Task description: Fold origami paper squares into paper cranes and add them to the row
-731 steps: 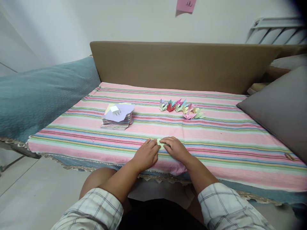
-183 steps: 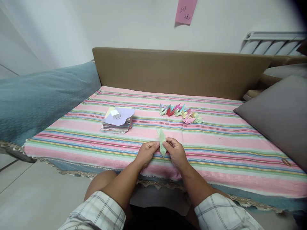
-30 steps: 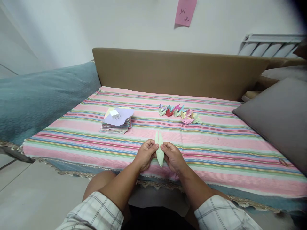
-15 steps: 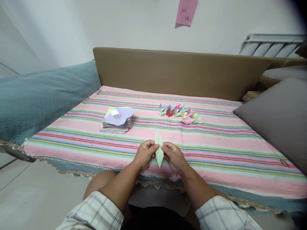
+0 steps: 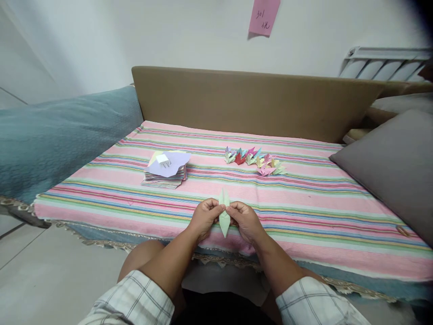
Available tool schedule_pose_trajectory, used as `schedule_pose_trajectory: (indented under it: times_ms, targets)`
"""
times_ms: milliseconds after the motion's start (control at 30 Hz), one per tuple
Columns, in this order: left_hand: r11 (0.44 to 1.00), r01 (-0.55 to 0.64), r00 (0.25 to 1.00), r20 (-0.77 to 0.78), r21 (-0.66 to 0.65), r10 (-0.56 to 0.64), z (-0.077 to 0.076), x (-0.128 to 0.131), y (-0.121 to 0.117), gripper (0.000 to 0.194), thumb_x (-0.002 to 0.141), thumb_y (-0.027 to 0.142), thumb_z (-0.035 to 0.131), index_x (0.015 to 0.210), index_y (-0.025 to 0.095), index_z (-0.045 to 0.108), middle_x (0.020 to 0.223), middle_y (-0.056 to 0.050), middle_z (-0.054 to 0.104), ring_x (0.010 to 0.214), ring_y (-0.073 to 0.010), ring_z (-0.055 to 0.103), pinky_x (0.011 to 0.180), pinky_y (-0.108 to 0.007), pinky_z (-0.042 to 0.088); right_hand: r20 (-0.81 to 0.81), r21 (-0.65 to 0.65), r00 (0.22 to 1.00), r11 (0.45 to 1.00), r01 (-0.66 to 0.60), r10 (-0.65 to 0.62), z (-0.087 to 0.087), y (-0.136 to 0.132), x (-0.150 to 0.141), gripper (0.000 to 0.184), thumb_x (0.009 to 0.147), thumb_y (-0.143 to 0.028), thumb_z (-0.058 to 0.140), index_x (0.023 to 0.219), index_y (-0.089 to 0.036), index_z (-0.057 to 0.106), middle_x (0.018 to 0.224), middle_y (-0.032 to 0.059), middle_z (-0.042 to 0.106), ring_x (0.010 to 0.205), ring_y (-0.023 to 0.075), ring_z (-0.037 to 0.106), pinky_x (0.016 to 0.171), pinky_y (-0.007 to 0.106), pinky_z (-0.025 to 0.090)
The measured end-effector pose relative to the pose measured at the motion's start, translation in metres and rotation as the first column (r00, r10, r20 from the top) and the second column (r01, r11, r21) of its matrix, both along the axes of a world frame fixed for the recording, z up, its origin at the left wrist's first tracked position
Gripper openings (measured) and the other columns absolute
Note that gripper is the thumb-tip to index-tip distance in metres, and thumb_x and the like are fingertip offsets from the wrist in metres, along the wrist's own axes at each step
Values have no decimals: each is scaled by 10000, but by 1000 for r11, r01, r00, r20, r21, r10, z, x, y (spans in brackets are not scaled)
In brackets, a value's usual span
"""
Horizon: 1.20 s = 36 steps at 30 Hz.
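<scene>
Paper position: the pale green folded paper is between the left hand and the right hand, above the near part of the striped cloth; whether it touches the cloth, I cannot tell.
Paper look: long and narrow, folded in layers, with a split upper half making two slim points, and a single point at the lower end, towards the person.
Left hand: closed on the paper's left edge, thumb on top near the middle, the other fingers curled and partly hidden beneath.
Right hand: closed on the right edge in much the same way, its thumb tip just beside the left thumb tip over the middle of the paper.
Folded paper figures: a cluster in red, pink, green, yellow, blue and purple, on the cloth beyond the hands and a little to the right.
Paper stack: on the cloth, beyond the hands to the left, its edges uneven.
Purple sheet: on top of the stack, its edges curved.
White plug adapter: resting on the purple sheet.
Grey cushion: at the right end, well apart from the hands.
</scene>
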<state>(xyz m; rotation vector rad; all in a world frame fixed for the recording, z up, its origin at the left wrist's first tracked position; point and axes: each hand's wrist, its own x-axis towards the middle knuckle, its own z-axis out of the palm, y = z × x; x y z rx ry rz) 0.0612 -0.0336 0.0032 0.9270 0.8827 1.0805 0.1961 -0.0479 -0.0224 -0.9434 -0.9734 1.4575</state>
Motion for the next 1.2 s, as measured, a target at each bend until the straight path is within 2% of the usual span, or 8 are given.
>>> schedule_pose_trajectory:
  times_ms: [233,367,500,600,767,900,1200]
  targets:
    - [994,106,993,59,-29,-105,-2,-1,0,328,566,362,792,651,126,580,516,37,539,418,-30,406,408,-155,275,-32,-34,999,999,-36,35,5,-2,3,285,625,-400,764,665,-179,589,513,-51,547,455,68,437,452,203,326]
    - [995,95,991,95,-42,-91,-2,-1,0,323,556,342,804,627,120,581,497,37,536,405,-26,402,403,-151,280,-31,-52,999,998,-40,38,6,-2,3,306,610,-414,770,657,-179,579,506,-53,532,451,69,425,448,205,323]
    - [990,124,982,151,-69,-112,-1,-2,-1,338,542,344,816,651,133,575,584,4,617,504,-101,554,525,-231,457,-22,-29,999,999,-25,25,5,-2,3,295,618,-404,767,657,-181,577,501,-59,522,446,65,416,447,203,320]
    - [986,150,976,168,-70,-136,-1,-1,-3,361,532,357,824,676,136,578,625,-9,642,555,-138,598,593,-292,501,-2,-21,1000,1000,-14,14,5,-2,4,302,610,-407,770,648,-183,570,491,-65,510,435,62,400,435,203,303]
    - [991,119,982,153,-63,-108,-2,0,-3,383,512,366,833,636,128,561,596,4,618,533,-107,564,561,-245,464,29,-3,1000,1000,-2,2,7,-2,5,308,605,-411,770,629,-186,561,466,-75,493,419,59,379,420,205,284]
    - [995,99,990,102,-33,-95,-2,1,-3,357,553,378,808,623,127,564,549,16,586,488,-79,503,508,-204,395,44,11,999,1000,17,-17,8,-3,4,295,619,-409,762,624,-187,567,481,-60,533,425,65,402,425,209,302]
    - [997,79,995,58,-13,-78,-1,2,-3,340,564,395,790,629,124,597,539,22,571,482,-74,468,500,-196,352,99,25,995,999,30,-32,7,-5,4,304,618,-434,757,618,-188,577,484,-41,559,431,78,426,430,217,325]
